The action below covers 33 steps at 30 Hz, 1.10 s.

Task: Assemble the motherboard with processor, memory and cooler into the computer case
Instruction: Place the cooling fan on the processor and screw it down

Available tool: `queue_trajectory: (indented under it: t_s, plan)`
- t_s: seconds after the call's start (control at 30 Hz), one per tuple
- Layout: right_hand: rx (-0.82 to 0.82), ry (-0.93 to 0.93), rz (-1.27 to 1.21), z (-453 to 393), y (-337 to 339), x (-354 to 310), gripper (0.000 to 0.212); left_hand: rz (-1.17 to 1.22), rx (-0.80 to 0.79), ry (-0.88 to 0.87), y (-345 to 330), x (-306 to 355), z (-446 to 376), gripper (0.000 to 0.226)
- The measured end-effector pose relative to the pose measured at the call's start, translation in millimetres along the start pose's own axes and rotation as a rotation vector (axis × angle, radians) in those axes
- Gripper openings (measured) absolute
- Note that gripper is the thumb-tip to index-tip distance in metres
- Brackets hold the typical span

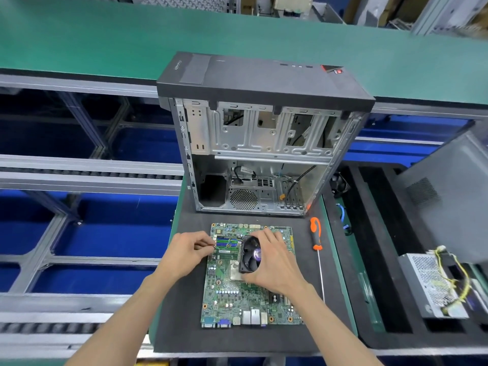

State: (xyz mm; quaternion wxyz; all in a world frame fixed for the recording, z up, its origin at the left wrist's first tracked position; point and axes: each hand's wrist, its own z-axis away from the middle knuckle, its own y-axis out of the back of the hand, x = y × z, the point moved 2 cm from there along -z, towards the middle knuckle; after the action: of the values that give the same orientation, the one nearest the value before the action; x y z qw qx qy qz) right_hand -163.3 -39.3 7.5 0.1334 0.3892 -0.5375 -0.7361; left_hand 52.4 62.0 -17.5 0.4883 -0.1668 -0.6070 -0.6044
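right hand [274, 262] lies over the cooler [250, 256], fingers curled round its black fan frame, thumb at the near edge; the cooler sits tilted on the motherboard [232, 294], its far-left side over the memory area, a bare metal plate [234, 271] showing at its near-left corner. whether the cooler is fully seated cannot be told. left hand [186, 250] is at the board's left edge, thumb and forefinger pinching a thin cable [214, 246] that runs toward the cooler, other fingers loosely curled.

motherboard lies flat on a dark foam mat [184, 326], rear ports toward the person, green and blue memory slots [227, 243] at the far left between the two hands. mat rests on a green-edged work surface [340, 273].

computer case [258, 143] stands just beyond the board on the same mat, open side facing the person, black front panel uppermost; loose black wiring hangs inside, and a round vent grille shows in its lower wall. board and case are apart, not touching.

screwdriver [317, 239] with orange and black handle lies to the right of the board, shaft pointing toward the person, untouched. further right, a power supply [433, 286] with yellow wires sits in a dark tray; a grey case panel [446, 194] leans above it. a green conveyor belt [105, 43] runs across behind the case.
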Motion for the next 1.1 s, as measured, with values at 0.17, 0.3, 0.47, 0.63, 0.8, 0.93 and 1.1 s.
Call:
queue_trajectory:
  t_s: [0.17, 0.3, 0.47, 0.63, 0.8, 0.93, 1.1]
  plan:
    - [-0.017, 0.0, 0.043, -1, 0, -6, 0.076, -0.147, 0.034, -0.051, 0, -1, 2, 0.013]
    - [-0.032, -0.013, 0.071, -4, 0, -12, 0.077, -0.157, 0.03, -0.033, -1, -6, 0, 0.012]
    - [-0.047, -0.033, 0.103, -5, -4, -18, 0.08, -0.137, 0.019, -0.022, -3, -7, 1, 0.027]
    - [-0.052, -0.039, 0.112, -6, -6, -20, 0.083, -0.199, 0.094, -0.073, -9, -7, 1, 0.014]
    - [-0.055, -0.037, 0.15, -4, -10, -21, 0.085, -0.203, 0.154, -0.066, -10, -14, 1, 0.01]
    - [-0.069, -0.045, 0.155, -2, -13, -24, 0.085, -0.089, 0.125, -0.011, -11, -19, 2, 0.012]
    - [-0.071, -0.038, 0.154, -3, -13, -29, 0.084, -0.079, 0.059, 0.029, -13, -22, 0, 0.013]
